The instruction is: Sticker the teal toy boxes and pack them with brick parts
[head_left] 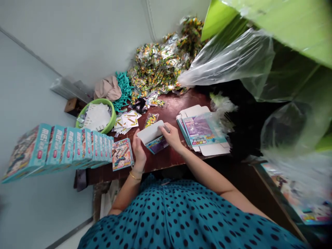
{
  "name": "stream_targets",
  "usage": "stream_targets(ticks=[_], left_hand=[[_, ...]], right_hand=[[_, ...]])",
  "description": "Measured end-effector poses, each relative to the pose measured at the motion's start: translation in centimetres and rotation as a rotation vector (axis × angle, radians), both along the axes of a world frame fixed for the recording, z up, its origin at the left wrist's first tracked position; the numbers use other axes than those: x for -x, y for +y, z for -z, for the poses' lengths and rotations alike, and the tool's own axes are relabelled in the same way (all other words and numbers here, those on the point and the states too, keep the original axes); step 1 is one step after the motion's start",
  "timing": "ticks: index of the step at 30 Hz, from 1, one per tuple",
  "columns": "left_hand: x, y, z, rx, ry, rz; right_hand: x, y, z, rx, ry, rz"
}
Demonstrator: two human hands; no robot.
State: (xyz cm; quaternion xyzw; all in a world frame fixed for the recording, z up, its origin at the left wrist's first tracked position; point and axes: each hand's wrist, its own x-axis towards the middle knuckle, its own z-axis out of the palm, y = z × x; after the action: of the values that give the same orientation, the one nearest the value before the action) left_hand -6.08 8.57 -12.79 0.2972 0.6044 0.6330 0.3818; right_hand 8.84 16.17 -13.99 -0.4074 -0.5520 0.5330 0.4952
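Both hands hold a small cardboard toy box over the dark red table; its white inner side faces up and a printed purple side shows below. My left hand grips the box's left end, fingers curled. My right hand pinches the right end at a flap. Just behind the box lies a small clear packet of coloured parts.
A row of finished teal boxes stands at left. A green bowl holds white sheets. Printed leaflets, flat unfolded boxes, a heap of packets, teal plastic pieces and clear bags surround the work spot.
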Motion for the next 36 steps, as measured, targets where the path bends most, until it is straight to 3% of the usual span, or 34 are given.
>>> stream_targets(ticks=[2,4,6,8,10,13,15,17,21,25,29,32,36], left_hand=[[-0.1,-0.7,1.2,0.020,-0.073,-0.084],[0.4,-1.0,1.6,0.039,-0.150,-0.079],[1.3,-0.6,1.4,0.043,-0.170,0.017],[2.4,0.2,0.8,0.065,-0.151,0.165],[3.4,1.0,0.3,0.099,-0.114,0.285],[4.1,1.6,-0.1,0.071,-0.041,0.439],[4.2,1.6,-0.2,-0.001,0.006,0.518],[4.2,1.2,-0.2,-0.060,0.017,0.555],[4.0,0.4,-0.2,-0.090,0.021,0.593],[3.9,0.2,0.2,-0.129,0.080,0.635],[3.8,-0.7,0.7,-0.255,0.116,0.569],[4.1,-2.2,1.1,-0.361,0.401,0.494],[5.1,-3.6,1.8,-0.427,0.853,0.564]], right_hand=[[-0.3,0.0,-0.1,0.047,0.132,-0.116],[-1.0,0.4,-0.3,0.161,0.291,-0.312],[-2.0,1.3,-0.6,0.264,0.347,-0.479],[-3.0,2.4,-1.1,0.247,0.258,-0.554],[-3.8,3.1,-1.9,0.085,0.075,-0.523],[-4.1,2.9,-3.5,-0.343,-0.323,-0.456],[-3.8,1.8,-4.5,-0.601,-0.544,-0.494],[-3.5,0.3,-5.0,-0.736,-0.664,-0.565],[-3.4,-1.5,-5.2,-0.701,-0.686,-0.559],[-3.3,-1.2,-5.0,-0.592,-0.627,-0.505],[-3.3,-0.6,-4.6,-0.711,-0.747,-0.487],[-3.8,-0.4,-3.6,-0.878,-0.847,-0.518],[-4.8,-0.8,-1.6,-1.008,-0.840,-0.514]])
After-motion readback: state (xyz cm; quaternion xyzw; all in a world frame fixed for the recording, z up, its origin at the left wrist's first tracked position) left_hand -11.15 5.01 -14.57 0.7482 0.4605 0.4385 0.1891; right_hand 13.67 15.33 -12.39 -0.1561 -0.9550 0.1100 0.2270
